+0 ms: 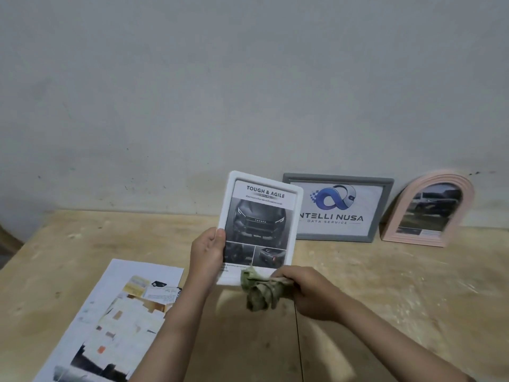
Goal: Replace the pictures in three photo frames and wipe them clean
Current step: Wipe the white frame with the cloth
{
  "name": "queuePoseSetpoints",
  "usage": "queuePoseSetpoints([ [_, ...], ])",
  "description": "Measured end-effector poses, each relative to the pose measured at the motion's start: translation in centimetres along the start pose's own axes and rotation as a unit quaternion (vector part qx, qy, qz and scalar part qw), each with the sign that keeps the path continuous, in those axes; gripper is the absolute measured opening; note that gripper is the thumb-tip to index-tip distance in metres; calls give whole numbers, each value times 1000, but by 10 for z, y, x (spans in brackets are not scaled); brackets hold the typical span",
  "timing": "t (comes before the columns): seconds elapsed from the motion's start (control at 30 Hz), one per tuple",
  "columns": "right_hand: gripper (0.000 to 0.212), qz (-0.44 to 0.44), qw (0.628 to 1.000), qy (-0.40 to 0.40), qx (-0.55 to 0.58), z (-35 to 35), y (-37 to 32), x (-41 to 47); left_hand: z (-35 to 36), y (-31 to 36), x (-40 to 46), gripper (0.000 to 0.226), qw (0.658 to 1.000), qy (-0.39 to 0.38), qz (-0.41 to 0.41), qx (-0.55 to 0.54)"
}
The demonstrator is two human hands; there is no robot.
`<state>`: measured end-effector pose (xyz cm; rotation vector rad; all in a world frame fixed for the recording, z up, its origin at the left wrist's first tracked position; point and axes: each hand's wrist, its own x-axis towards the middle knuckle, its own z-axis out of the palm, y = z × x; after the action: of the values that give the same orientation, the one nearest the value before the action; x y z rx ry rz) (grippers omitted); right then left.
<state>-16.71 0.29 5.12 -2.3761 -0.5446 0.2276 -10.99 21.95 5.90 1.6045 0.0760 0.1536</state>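
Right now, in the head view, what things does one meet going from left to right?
Loose printed sheets → left hand → white frame → grey frame → pink arched frame.

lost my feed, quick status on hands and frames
Left hand grips white frame, held upright. Right hand holds cloth at its bottom edge. Grey frame, pink arched frame lean on wall.

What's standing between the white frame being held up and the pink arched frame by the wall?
In the head view, the grey frame with the blue logo picture stands between the white frame and the pink arched frame, leaning against the wall.
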Motion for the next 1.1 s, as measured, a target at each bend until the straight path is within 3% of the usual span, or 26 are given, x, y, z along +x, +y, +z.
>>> queuePoseSetpoints([
  [0.07,37,28,999,-41,-4,-24,-10,2,-4,2,1,36,1000,-6,16,1],
  [0.1,41,18,1000,-18,3,-36,-17,5,-7,3,3,37,1000,-6,20,0],
  [0.2,49,-52,988,142,-23,-71,-34,14,-11,7,5,38,999,-18,37,3],
  [0.27,51,-78,960,243,-113,-88,-34,27,-12,8,1,43,999,-34,38,5],
  [0.33,56,-95,930,284,-212,-98,-32,44,-14,7,-1,49,998,-49,24,-17],
  [0.43,66,-118,886,235,-383,-88,-19,60,-18,6,0,35,997,-31,-3,-77],
  [0.53,83,-137,877,199,-415,-64,-9,57,-24,6,2,39,995,-16,-9,-96],
  [0.6,77,-162,868,210,-419,-47,-7,50,-28,7,1,52,996,-6,-5,-93],
  [0.73,60,-205,871,170,-413,-12,-2,35,-34,6,4,56,994,32,-27,-103],
  [0.9,66,-225,915,97,-320,10,-1,16,-39,3,11,48,990,54,-40,-125],
  [1.0,51,-126,977,16,-172,8,-12,12,-38,9,7,47,995,46,-20,-86],
  [1.1,33,-43,996,-75,-28,-20,-35,16,-34,8,2,46,998,36,5,-43],
])
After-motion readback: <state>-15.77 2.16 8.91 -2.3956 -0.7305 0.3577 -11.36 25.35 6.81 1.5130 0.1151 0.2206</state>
